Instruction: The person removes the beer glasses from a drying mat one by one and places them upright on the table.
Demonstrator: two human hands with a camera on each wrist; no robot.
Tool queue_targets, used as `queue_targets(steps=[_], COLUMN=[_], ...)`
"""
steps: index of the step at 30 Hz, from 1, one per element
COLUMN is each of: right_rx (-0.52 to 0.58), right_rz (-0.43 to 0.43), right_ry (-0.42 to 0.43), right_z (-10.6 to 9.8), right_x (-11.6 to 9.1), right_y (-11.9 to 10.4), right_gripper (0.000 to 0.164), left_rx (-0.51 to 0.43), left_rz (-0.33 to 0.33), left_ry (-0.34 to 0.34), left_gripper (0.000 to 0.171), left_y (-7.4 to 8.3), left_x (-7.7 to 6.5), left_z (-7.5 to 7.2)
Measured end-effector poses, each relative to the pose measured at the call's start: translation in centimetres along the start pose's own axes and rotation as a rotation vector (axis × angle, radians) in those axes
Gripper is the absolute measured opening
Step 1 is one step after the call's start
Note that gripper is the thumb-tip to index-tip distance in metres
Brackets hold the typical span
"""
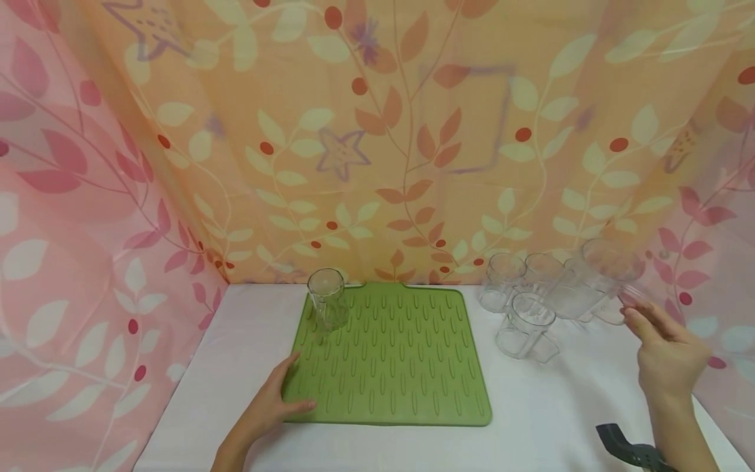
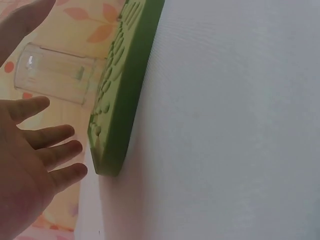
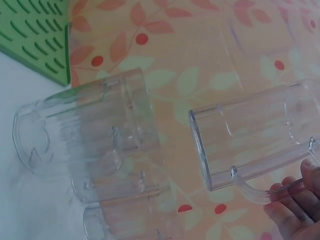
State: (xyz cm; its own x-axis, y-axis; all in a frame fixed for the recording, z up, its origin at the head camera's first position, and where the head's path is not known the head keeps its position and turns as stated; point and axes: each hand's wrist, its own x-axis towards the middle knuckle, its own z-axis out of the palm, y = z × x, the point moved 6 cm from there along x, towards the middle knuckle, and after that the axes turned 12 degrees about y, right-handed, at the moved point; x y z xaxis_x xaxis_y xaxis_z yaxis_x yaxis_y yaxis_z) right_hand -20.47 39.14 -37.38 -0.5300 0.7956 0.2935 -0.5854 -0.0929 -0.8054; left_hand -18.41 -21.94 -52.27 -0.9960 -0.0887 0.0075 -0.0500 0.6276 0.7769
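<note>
My right hand pinches the handle of a clear glass mug. It is tilted and raised above the table at the right, partly overlapping other mugs in the head view. Several clear glass mugs stand close together there, the front one nearest to me. At the left edge of the green drying mat is my left hand, fingers spread and holding nothing. Whether it touches the mat I cannot tell. Another glass mug stands on the mat's back left corner.
A white cloth covers the table. Behind it hangs an orange leaf-patterned curtain, with a pink one along the left side. A dark strap shows by my right wrist.
</note>
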Motion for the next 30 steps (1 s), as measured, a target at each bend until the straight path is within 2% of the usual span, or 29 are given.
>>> queue_targets(steps=[6, 16, 23, 30], right_rx=[-0.036, -0.059, -0.071, -0.137], right_rz=[-0.033, 0.035, 0.111, 0.085], right_ry=[0.016, 0.098, 0.122, 0.120], right_z=[-1.0, -2.8, -4.0, -5.2], right_x=[0.3, 0.4, 0.1, -0.4], right_y=[0.0, 1.1, 2.9, 4.8], right_gripper=[0.036, 0.033, 0.032, 0.032], left_rx=[0.021, 0.071, 0.101, 0.140], left_rz=[-0.028, -0.017, 0.010, 0.019], left_ry=[-0.023, 0.005, 0.018, 0.011], left_gripper=[0.113, 0.117, 0.113, 0.112], left_y=[-0.2, -0.8, -1.4, -1.8], left_x=[-0.3, -0.5, -0.5, -0.7], left_z=[0.1, -0.3, -0.5, -0.4])
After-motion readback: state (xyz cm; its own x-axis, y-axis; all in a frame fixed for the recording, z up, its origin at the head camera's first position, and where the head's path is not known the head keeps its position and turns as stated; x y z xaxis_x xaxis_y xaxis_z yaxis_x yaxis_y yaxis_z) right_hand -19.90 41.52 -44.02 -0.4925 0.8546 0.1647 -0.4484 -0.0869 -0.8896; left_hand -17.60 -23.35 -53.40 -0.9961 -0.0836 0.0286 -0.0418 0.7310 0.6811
